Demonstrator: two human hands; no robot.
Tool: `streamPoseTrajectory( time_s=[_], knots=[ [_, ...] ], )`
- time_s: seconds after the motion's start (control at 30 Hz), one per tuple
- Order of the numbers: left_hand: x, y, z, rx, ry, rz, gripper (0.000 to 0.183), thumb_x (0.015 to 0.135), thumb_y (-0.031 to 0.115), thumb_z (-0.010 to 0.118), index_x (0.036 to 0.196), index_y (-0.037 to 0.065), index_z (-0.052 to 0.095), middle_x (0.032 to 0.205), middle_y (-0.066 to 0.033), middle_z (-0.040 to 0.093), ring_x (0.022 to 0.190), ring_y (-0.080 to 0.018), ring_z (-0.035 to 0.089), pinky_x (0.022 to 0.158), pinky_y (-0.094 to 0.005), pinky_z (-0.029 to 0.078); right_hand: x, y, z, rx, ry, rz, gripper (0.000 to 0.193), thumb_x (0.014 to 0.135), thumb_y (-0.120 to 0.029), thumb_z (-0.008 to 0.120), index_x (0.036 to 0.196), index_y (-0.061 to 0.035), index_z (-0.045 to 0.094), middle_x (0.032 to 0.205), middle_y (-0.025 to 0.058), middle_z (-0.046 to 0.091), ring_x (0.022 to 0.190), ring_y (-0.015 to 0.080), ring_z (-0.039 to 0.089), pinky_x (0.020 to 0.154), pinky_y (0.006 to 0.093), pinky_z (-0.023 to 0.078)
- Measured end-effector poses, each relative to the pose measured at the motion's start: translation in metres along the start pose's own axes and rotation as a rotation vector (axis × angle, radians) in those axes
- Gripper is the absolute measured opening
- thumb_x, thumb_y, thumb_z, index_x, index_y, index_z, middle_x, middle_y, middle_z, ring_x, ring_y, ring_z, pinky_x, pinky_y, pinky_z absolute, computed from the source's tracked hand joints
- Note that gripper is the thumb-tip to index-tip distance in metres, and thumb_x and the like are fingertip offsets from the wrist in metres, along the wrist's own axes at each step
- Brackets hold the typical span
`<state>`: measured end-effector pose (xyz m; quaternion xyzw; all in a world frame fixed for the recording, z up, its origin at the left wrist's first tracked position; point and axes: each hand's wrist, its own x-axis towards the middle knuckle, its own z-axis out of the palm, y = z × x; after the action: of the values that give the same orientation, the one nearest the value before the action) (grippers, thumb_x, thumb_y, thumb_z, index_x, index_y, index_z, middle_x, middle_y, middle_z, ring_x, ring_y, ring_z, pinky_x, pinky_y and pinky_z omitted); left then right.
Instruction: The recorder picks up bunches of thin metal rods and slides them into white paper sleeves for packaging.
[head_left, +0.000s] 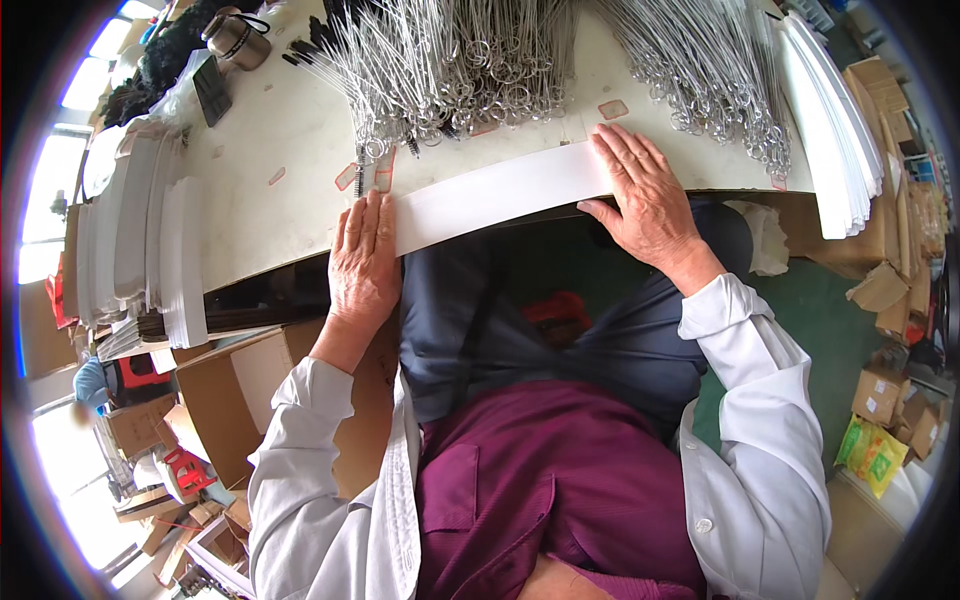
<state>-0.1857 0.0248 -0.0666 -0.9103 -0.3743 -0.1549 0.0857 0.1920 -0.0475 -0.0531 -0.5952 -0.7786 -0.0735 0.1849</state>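
A long white strip, of paper or thin card [500,195], lies along the near edge of the pale table [270,130]. My left hand [365,260] rests on its left end, fingers straight and close together, pointing away from me. My right hand [650,200] lies over its right end with the fingers stretched out and the thumb apart, by the strip's near edge. Just beyond the strip, a big heap of thin wire-handled brushes [470,70] has its looped ends toward me. A second bundle of looped wire brushes [710,80] lies farther right.
Stacked white strips [835,130] hang over the table's right side; more white strips [130,220] stand at the left. A metal flask [237,40] is at the far left. Below are an open cardboard box [230,400] and a yellow-green packet [870,455].
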Motion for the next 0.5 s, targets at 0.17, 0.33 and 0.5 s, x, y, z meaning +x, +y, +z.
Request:
streamPoseTrajectory(
  time_s=[0.17,0.33,0.5],
  knots=[
    [-0.01,0.007,-0.028,-0.017,-0.073,0.049,0.068,0.076,-0.004,0.063,0.143,-0.006,0.051,0.146,-0.026,0.054,0.135,-0.0428,0.052,0.117,-0.0533,0.038,-0.009,0.006,-0.011,0.067,0.075,-0.069,0.062,0.081,-0.014,0.079,0.138,-0.0006,0.058,0.138,0.013,0.062,0.132,0.0289,0.056,0.121,0.0448,0.037],
    [0.012,0.033,-0.073,-0.286,-0.245,0.014,0.059,0.083,0.009,0.074,0.136,-0.008,0.054,0.129,-0.0287,0.063,0.12,-0.0453,0.06,0.106,-0.0507,0.047,-0.001,-0.018,-0.029,0.133,0.134,-0.173,0.04,0.082,-0.004,0.07,0.122,-0.0001,0.068,0.123,0.0107,0.069,0.12,0.0272,0.063,0.115,0.0466,0.044],
    [0.052,0.066,-0.078,-0.595,-0.484,-0.026,0.069,0.079,0.02,0.082,0.138,-0.004,0.053,0.122,-0.0253,0.067,0.111,-0.0413,0.066,0.096,-0.0459,0.053,0.013,-0.067,-0.026,0.282,0.106,-0.297,0.045,0.08,-0.003,0.067,0.125,-0.0007,0.067,0.13,0.0111,0.066,0.125,0.0292,0.06,0.114,0.0491,0.044]
  ],
)
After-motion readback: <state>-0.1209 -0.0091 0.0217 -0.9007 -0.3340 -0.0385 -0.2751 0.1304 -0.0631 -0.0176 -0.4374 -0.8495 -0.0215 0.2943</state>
